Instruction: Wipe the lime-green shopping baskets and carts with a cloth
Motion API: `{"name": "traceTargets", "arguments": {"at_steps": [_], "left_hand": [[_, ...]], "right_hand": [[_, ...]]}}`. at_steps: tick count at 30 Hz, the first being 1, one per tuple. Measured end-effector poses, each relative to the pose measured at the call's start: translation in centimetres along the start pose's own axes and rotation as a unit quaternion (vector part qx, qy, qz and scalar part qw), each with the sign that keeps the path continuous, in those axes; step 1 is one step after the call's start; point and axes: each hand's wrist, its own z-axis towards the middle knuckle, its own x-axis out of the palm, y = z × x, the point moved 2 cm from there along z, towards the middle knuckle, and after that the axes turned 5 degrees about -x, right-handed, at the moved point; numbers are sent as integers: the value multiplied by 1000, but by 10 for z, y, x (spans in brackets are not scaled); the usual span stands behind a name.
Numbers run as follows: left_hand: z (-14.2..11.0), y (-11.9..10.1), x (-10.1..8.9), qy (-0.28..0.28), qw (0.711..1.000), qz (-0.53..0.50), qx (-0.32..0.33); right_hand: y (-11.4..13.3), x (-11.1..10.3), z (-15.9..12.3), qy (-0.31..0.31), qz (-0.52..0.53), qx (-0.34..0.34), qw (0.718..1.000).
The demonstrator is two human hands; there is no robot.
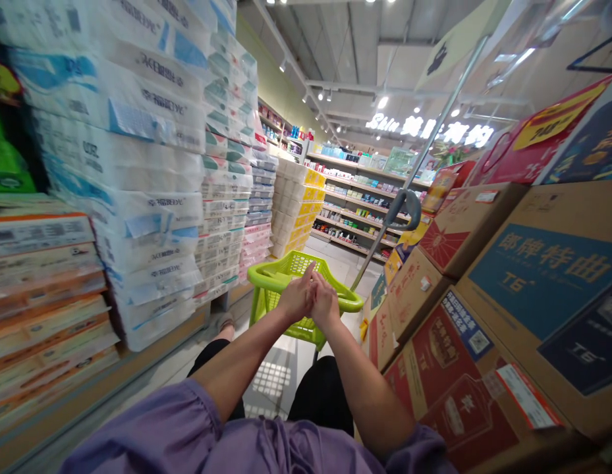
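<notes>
A lime-green shopping cart stands right in front of me, with a perforated basket. My left hand and my right hand meet at the middle of its handle. Both are closed, with the fingers folded against each other over the bar. One finger points up and forward. The hands cover the part of the handle beneath them, so the exact grip is partly hidden.
Tall stacks of wrapped tissue packs line the left side. Cardboard cartons are piled closely on the right, by a slanting metal sign pole. Stocked shelves stand ahead across the tiled floor.
</notes>
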Motion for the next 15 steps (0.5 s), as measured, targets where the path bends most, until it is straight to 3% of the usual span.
{"name": "traceTargets", "arguments": {"at_steps": [4,9,11,15], "left_hand": [[-1,10,5,-52,991,104,-67],[0,14,12,-20,987,146,-60],[2,14,11,-13,988,144,-51],[2,13,10,-18,988,138,-62]], "right_hand": [[3,14,-18,24,-37,-41,998],[-21,12,-20,16,21,-58,998],[-35,4,-9,-2,44,-1,999],[-51,-11,11,-103,42,145,983]]}}
